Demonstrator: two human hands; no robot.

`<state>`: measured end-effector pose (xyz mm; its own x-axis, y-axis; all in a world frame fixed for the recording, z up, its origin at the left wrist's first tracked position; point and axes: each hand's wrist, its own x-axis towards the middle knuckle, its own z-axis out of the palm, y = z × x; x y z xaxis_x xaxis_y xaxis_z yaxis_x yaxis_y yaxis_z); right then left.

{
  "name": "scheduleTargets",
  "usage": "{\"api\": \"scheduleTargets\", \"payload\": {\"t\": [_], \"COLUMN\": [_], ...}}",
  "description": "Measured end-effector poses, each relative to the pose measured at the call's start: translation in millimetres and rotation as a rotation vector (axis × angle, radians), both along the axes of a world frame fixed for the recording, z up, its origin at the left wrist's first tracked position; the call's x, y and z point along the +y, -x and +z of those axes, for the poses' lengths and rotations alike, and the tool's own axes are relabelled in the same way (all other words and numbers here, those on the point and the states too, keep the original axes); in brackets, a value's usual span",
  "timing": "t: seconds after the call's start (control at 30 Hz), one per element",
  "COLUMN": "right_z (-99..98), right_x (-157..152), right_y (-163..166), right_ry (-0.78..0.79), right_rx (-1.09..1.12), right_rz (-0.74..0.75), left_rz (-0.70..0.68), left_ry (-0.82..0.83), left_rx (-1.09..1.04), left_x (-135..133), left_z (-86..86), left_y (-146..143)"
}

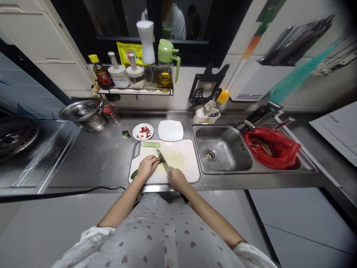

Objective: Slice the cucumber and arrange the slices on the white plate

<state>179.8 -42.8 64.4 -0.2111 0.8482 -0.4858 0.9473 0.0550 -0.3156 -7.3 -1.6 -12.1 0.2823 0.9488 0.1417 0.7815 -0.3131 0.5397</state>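
Observation:
My right hand (177, 179) grips the handle of a kitchen knife (164, 159), whose blade points up and to the left over the cutting board (192, 158). My left hand (147, 167) is closed, fingertips pressed together by the blade on a dark green bit of cucumber (161, 160), mostly hidden. Beside my left wrist shows a cucumber end (134, 174); whether it joins the bit under my fingers I cannot tell. A row of overlapping cucumber slices (151, 144) lies along the board's upper left.
Behind the board stand a plate of chopped red pieces (144, 131) and a white square plate (170, 130). Cucumber scraps (126, 135) lie left. A sink (223, 173) with a red bag (275, 149) is right. A pot (93, 121) and seasoning rack (139, 91) stand behind.

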Motion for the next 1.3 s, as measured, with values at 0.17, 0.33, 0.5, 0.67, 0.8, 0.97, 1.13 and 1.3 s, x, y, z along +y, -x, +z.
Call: {"api": "scheduleTargets", "payload": {"t": [0.17, 0.33, 0.5, 0.67, 0.8, 0.97, 1.13, 1.3], "right_z": [4.2, 4.3, 1.0, -0.8, 1.7, 3.8, 3.0, 2.0], "right_x": [-8, -4, 2, 11, 10, -3, -8, -2], "right_y": [-5, -4, 0, 8, 9, 1, -3, 2], "right_ry": [0.042, 0.025, 0.012, -0.007, 0.009, 0.044, 0.059, 0.039], "right_rx": [-0.028, -0.016, -0.009, 0.014, -0.012, -0.05, -0.051, -0.056], "right_rz": [-0.003, 0.012, 0.015, 0.005, 0.002, -0.001, -0.002, 0.008], "left_rz": [0.001, -0.003, 0.0, 0.004, 0.003, 0.008, 0.006, 0.002], "left_ry": [0.01, 0.008, 0.004, 0.005, -0.006, -0.005, -0.003, -0.008], "left_rx": [0.008, 0.016, 0.008, 0.006, 0.003, 0.0, 0.001, 0.004], "left_x": [1, 0, 0, 0, -1, -1, 0, 0], "left_z": [-0.1, 1.0, 2.5, 0.8, -0.6, 0.9, 1.1, 1.9], "left_y": [0, -1, -1, -2, -1, -2, -3, -3]}}
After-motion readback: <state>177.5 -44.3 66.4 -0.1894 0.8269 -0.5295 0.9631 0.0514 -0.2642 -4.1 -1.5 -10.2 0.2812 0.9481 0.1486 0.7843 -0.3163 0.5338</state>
